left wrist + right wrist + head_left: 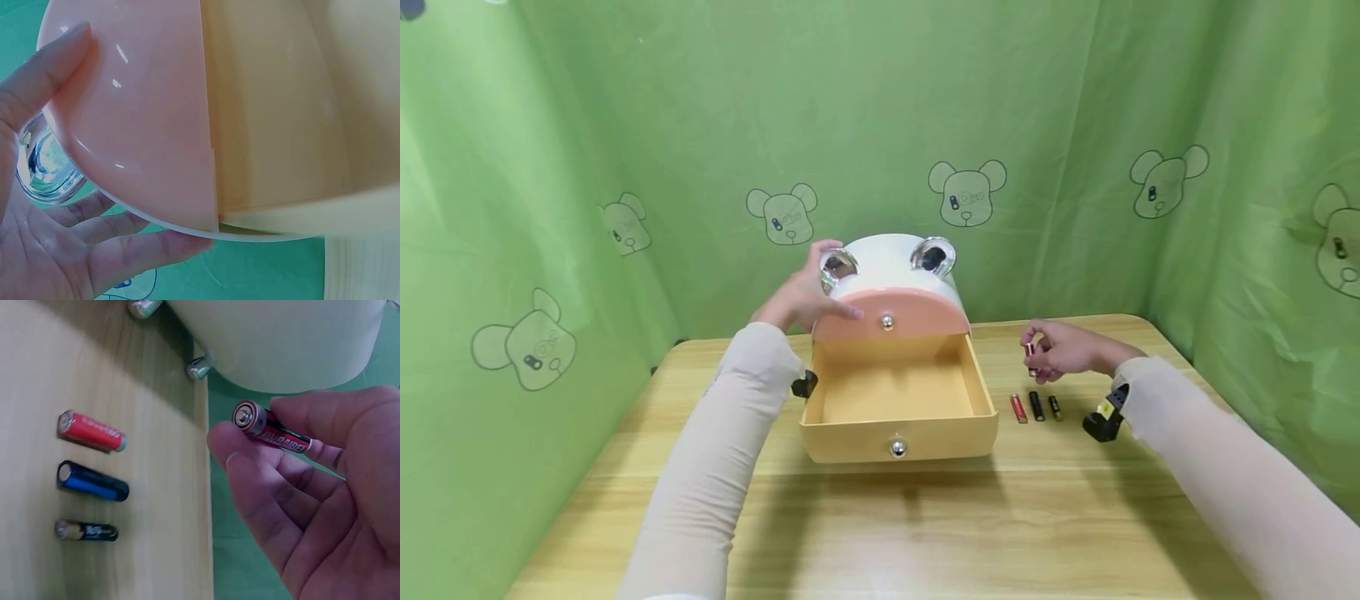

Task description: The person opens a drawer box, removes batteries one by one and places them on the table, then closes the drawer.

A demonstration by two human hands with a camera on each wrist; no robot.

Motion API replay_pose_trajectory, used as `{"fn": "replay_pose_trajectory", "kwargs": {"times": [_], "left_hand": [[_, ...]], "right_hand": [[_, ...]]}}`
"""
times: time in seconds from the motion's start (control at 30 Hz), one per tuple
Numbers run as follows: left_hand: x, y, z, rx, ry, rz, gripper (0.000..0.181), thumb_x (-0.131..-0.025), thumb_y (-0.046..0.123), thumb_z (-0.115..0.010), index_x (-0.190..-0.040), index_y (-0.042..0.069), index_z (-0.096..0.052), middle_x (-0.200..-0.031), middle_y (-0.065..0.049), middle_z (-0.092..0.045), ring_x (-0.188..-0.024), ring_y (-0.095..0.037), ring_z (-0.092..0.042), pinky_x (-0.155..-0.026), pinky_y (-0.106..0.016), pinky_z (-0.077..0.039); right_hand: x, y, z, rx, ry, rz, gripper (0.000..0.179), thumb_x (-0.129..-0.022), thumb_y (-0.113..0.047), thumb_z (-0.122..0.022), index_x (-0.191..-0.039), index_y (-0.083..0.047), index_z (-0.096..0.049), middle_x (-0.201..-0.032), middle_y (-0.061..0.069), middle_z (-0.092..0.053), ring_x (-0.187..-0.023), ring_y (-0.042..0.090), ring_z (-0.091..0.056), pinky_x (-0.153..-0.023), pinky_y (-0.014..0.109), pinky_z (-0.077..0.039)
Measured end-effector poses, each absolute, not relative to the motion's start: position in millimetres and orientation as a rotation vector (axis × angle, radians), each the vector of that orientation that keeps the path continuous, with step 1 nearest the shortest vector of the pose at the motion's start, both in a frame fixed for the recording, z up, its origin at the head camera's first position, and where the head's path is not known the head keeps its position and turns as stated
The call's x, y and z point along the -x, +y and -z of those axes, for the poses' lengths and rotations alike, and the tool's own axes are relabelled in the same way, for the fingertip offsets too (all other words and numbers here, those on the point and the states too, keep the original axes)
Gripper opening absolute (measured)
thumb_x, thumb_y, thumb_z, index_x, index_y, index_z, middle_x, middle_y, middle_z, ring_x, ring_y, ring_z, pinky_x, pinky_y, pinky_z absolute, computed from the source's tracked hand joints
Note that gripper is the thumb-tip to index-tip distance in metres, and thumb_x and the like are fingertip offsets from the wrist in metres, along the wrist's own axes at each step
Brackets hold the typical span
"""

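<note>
My left hand [801, 296] holds the left side of a white drawer box [880, 254]. Its thumb lies on the pink upper drawer front [144, 112], while the other fingers reach round the curved edge. Below, the yellow drawer [898, 437] is pulled out and has nothing inside. My right hand [1063, 348] pinches a red and black battery [281, 434] between thumb and fingers, above the table to the right of the box. Nearby on the table lie a red battery [94, 431], a dark blue battery [94, 481] and a smaller black and gold battery [87, 530], side by side.
The wooden table [880, 533] carries the box and batteries. Green curtains [865, 125] with bear-head prints hang behind and on both sides. Two shiny round eye shapes [934, 257] stick up from the box top, and silver knobs [898, 448] mark the drawer fronts.
</note>
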State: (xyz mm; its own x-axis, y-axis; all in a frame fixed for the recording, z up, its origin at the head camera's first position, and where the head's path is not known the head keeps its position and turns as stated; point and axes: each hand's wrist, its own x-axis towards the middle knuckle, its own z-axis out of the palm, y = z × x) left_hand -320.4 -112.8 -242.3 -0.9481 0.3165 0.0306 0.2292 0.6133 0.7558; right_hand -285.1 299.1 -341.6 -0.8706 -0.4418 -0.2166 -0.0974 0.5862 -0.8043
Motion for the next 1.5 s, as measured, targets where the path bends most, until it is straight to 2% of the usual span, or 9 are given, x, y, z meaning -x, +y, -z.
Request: {"fn": "replay_pose_trajectory", "kwargs": {"times": [0.3, 0.53, 1.0, 1.27, 1.5], "left_hand": [[320.9, -113.0, 242.5, -0.473, 2.734, -1.257, 0.118, -0.061, 0.019, -0.093, -0.146, 0.039, -0.013, -0.132, -0.021, -0.047, -0.114, -0.039, -0.052, -0.098, -0.05, -0.045], [321.4, -112.5, 244.0, -0.475, 2.736, -1.273, 0.118, -0.061, 0.018, -0.093, -0.146, 0.039, -0.014, -0.132, -0.02, -0.046, -0.114, -0.038, -0.052, -0.097, -0.05, -0.047], [322.8, -112.4, 244.8, -0.474, 2.736, -1.27, 0.118, -0.061, 0.018, -0.093, -0.146, 0.039, -0.014, -0.131, -0.02, -0.047, -0.114, -0.038, -0.052, -0.099, -0.05, -0.045], [322.1, -112.2, 245.9, -0.486, 2.74, -1.267, 0.117, -0.061, 0.018, -0.093, -0.145, 0.039, -0.015, -0.13, -0.018, -0.049, -0.112, -0.038, -0.053, -0.098, -0.05, -0.045], [323.3, -113.1, 245.3, -0.485, 2.747, -1.254, 0.118, -0.06, 0.018, -0.093, -0.146, 0.038, -0.014, -0.13, -0.02, -0.048, -0.111, -0.038, -0.054, -0.095, -0.05, -0.048]], "right_hand": [[283.6, 311.8, 361.1, 0.387, 2.468, 1.197, 0.027, -0.094, -0.001, -0.056, -0.114, 0.006, -0.039, -0.08, 0.015, -0.058, -0.075, 0.03, -0.063, -0.072, 0.045, -0.059], [283.6, 321.5, 378.4, 0.356, 2.497, 1.196, 0.024, -0.094, -0.001, -0.057, -0.112, 0.004, -0.041, -0.078, 0.012, -0.056, -0.07, 0.026, -0.059, -0.063, 0.039, -0.058], [280.1, 333.5, 398.3, 0.295, 2.499, 1.194, 0.028, -0.093, -0.003, -0.057, -0.114, 0.008, -0.041, -0.078, 0.011, -0.055, -0.07, 0.025, -0.062, -0.064, 0.041, -0.058], [276.1, 339.4, 409.8, 0.269, 2.493, 1.19, 0.025, -0.095, -0.003, -0.056, -0.112, 0.008, -0.041, -0.077, 0.012, -0.056, -0.069, 0.024, -0.062, -0.06, 0.035, -0.056], [274.1, 343.7, 413.3, 0.235, 2.495, 1.174, 0.024, -0.095, -0.003, -0.055, -0.112, 0.008, -0.042, -0.079, 0.012, -0.056, -0.069, 0.022, -0.06, -0.062, 0.034, -0.057]]}}
